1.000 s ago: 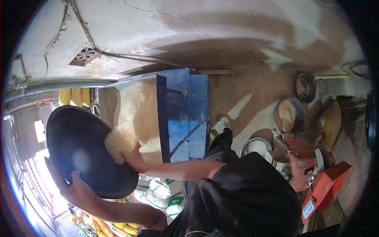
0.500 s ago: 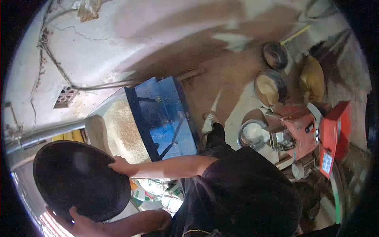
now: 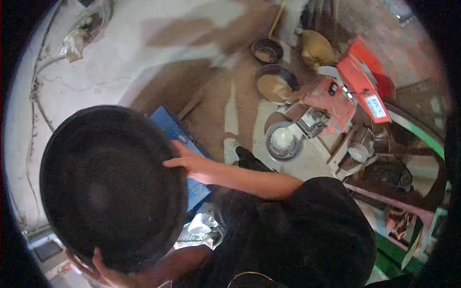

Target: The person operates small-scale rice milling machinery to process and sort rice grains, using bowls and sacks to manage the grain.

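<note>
Basin (image 3: 113,187), wide, round and black, spans both bare hands on the person's left — right hand (image 3: 192,164) clasping the rim beside the blue-painted box (image 3: 197,192), left hand (image 3: 98,272) gripping the rim low in view; round, so no long axis.

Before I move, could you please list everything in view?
Wide basin: one, black, left, in both hands
Box: one, blue, partly behind that basin
Machine: one, red, upper right
Bowl: one, silver, left of the machine
Tub: one, dark, above the bowl, tan contents
Pan: one, dark, above the tub
Sack: one, tan, right of the pan
Stick: one, yellow, top edge
Wrapping: count unclear, white, below the box
Wall: one, pale, upper left
Clutter: count unclear, mixed, lower right
Right hand: one, bare, basin's right rim
Left hand: one, bare, basin's lower rim
Clothing: count unclear, black, lower middle
</note>
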